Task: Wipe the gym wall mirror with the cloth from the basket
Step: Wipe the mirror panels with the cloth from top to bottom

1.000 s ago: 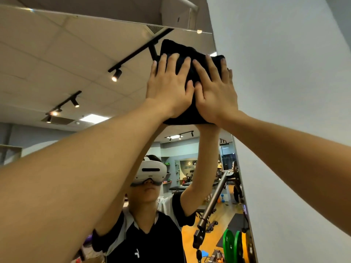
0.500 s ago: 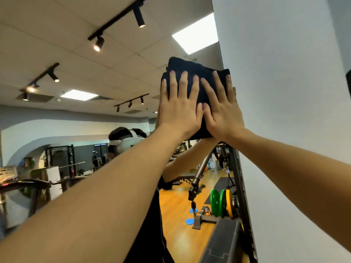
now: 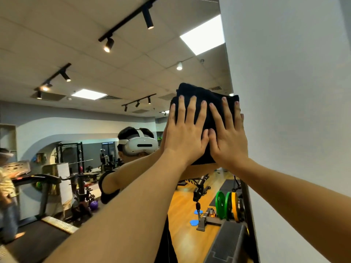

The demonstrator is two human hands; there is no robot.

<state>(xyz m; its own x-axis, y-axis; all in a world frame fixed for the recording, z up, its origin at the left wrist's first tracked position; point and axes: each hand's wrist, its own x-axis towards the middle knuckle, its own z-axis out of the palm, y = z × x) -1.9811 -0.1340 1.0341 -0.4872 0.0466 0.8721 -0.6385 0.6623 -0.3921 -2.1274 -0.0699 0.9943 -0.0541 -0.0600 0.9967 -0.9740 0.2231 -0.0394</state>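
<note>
A folded black cloth (image 3: 199,95) lies flat against the wall mirror (image 3: 95,130), close to the mirror's right edge. My left hand (image 3: 185,132) presses on the cloth's left half with straight, spread fingers. Beside it, thumbs touching, my right hand (image 3: 228,135) presses on the right half the same way. The lower part of the cloth is hidden behind both hands. The mirror shows the person's reflection with a white headset, arms raised to the cloth.
A white wall (image 3: 294,111) stands right of the mirror, meeting it at a dark frame edge (image 3: 248,215). The mirror reflects a treadmill (image 3: 36,186), racks, green and yellow weight plates (image 3: 228,205) and a wooden floor.
Both hands slid the cloth down the mirror, staying near its right edge. The view dropped from the reflected ceiling toward the gym room.
</note>
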